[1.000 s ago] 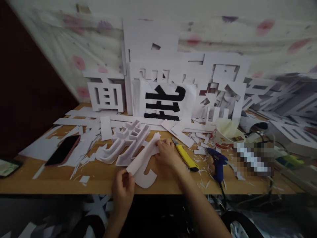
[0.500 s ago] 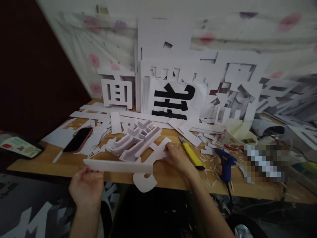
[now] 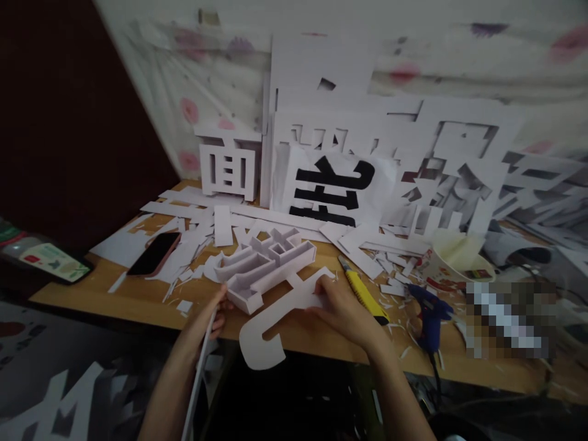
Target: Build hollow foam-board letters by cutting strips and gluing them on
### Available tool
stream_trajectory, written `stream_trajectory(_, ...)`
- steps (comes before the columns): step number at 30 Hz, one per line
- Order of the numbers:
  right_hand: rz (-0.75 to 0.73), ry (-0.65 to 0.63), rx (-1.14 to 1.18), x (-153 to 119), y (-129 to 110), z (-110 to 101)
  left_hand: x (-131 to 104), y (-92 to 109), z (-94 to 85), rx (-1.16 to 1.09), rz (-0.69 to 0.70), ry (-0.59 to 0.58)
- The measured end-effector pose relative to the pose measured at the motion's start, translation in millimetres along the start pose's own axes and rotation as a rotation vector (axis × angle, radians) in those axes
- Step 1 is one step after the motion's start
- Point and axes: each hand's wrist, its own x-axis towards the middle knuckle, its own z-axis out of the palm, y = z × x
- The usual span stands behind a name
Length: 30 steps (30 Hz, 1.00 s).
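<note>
My left hand [image 3: 209,315] is closed on a long white foam-board strip [image 3: 197,383], which hangs down along my forearm. My right hand [image 3: 342,309] grips the stem of a flat white character cutout [image 3: 271,311], whose hooked end juts past the table's front edge. Just behind the cutout stands a white character shell [image 3: 287,272] with upright walls, close to my left fingertips. A yellow utility knife [image 3: 362,294] lies to the right of my right hand, its blade end pointing away from me. Part of my right fingers is hidden behind the hand.
A blue glue gun [image 3: 429,312] with its cord and a paper tub [image 3: 452,263] sit on the right. At left are a phone [image 3: 155,253] and a bottle [image 3: 55,257]. Offcuts litter the wooden table [image 3: 151,309]; a finished white character [image 3: 228,168] stands behind.
My left hand has turned the strip from lying level across the cutout to hanging downward, and has moved up beside the shell. The cutout now shows in full. The view has shifted slightly.
</note>
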Motion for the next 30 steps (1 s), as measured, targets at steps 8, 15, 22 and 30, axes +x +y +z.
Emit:
stream_trajectory(8,0.039,0.015,-0.029,2,11,2,-11,6,23.3,0.225,0.068,0.106)
stream_trajectory(15,0.015,0.023,-0.104,13,15,-7,-20,11,32.5,0.288,0.067,0.103)
stream_trajectory(22,-0.008,-0.051,-0.208,51,17,-41,-13,3,34.3,0.298,0.047,-0.020)
stream_trajectory(30,-0.066,0.101,-0.196,73,24,-59,5,5,58.3,0.183,-0.049,-0.185)
